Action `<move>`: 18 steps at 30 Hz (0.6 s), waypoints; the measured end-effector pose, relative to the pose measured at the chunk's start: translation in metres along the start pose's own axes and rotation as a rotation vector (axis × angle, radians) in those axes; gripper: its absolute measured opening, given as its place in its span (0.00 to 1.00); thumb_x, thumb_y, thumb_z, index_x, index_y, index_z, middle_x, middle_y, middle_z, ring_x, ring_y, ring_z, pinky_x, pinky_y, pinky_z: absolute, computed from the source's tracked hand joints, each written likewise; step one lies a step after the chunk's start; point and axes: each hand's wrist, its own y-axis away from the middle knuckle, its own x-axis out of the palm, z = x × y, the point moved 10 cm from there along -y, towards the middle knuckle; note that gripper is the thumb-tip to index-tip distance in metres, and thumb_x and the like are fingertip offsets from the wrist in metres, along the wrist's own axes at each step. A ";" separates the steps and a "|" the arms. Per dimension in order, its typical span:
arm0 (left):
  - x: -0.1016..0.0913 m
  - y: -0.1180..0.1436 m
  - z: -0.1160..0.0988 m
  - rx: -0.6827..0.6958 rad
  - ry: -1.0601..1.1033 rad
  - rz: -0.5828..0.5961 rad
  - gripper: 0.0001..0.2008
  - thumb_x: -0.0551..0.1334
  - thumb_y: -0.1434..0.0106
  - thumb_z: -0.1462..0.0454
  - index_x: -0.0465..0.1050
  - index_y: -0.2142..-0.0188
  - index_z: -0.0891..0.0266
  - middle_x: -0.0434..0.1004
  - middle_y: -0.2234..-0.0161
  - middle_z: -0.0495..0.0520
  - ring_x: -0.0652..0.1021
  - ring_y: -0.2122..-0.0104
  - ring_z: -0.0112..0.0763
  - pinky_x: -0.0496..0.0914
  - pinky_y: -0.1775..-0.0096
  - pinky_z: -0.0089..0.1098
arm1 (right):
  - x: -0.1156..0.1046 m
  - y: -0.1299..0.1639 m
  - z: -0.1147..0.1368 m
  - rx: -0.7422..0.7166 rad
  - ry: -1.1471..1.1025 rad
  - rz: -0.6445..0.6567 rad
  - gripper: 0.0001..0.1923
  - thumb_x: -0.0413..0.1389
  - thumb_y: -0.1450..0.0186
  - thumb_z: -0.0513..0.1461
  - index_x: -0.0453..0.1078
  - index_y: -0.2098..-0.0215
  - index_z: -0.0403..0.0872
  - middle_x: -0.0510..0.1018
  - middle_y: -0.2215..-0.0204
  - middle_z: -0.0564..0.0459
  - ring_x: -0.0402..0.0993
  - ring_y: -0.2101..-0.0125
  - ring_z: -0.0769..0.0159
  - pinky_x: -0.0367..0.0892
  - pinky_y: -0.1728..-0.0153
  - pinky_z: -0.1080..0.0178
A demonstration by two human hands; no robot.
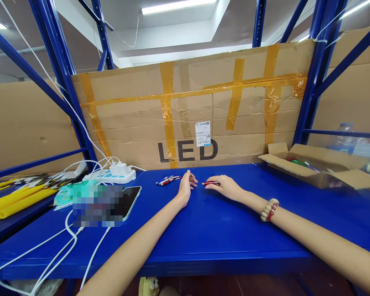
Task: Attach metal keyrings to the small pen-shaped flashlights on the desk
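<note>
Near the middle of the blue tabletop (197, 230), my left hand (186, 188) rests on its edge with fingers loosely stretched and slightly apart; nothing shows in it. Just left of its fingers lies a small bunch of pens (166, 180), red and blue with silvery parts. To the right, my right hand (226, 187) is closed over a red pen (210, 183), whose end sticks out to the left from under the fingers. The pen lies low, at or close to the tabletop. A beaded bracelet (269, 210) circles my right wrist.
An open cardboard box (311, 174) with items inside stands at the right. On the left are a phone (132, 199), a white power strip (119, 174) and loose white cables (72, 242). A taped cardboard sheet (135, 123) walls the back between blue posts.
</note>
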 end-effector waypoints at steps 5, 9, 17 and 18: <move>0.002 -0.001 0.001 0.029 -0.051 0.015 0.18 0.46 0.40 0.52 0.61 0.75 0.63 0.67 0.76 0.49 0.68 0.77 0.24 0.58 0.73 0.25 | -0.002 0.000 0.002 -0.002 -0.027 -0.016 0.16 0.48 0.37 0.51 0.71 0.63 0.51 0.77 0.68 0.55 0.69 0.72 0.67 0.58 0.71 0.66; 0.000 -0.002 0.002 0.021 -0.044 0.005 0.18 0.46 0.41 0.52 0.61 0.75 0.62 0.67 0.76 0.49 0.68 0.76 0.24 0.58 0.72 0.25 | 0.000 0.001 0.005 -0.011 -0.057 0.002 0.16 0.48 0.37 0.51 0.72 0.63 0.50 0.77 0.67 0.55 0.70 0.70 0.67 0.58 0.70 0.66; -0.001 -0.002 0.002 0.020 -0.042 0.007 0.18 0.47 0.42 0.51 0.62 0.73 0.63 0.67 0.74 0.50 0.68 0.74 0.25 0.58 0.71 0.26 | -0.001 0.001 0.007 -0.021 -0.072 -0.004 0.16 0.47 0.36 0.49 0.70 0.61 0.49 0.76 0.63 0.53 0.70 0.65 0.65 0.61 0.66 0.65; -0.002 -0.002 0.002 0.019 -0.043 0.002 0.18 0.47 0.42 0.51 0.62 0.73 0.63 0.67 0.74 0.50 0.68 0.74 0.25 0.58 0.71 0.26 | -0.001 0.001 0.008 -0.029 -0.076 0.001 0.17 0.46 0.36 0.49 0.70 0.60 0.49 0.76 0.62 0.53 0.70 0.64 0.64 0.61 0.64 0.65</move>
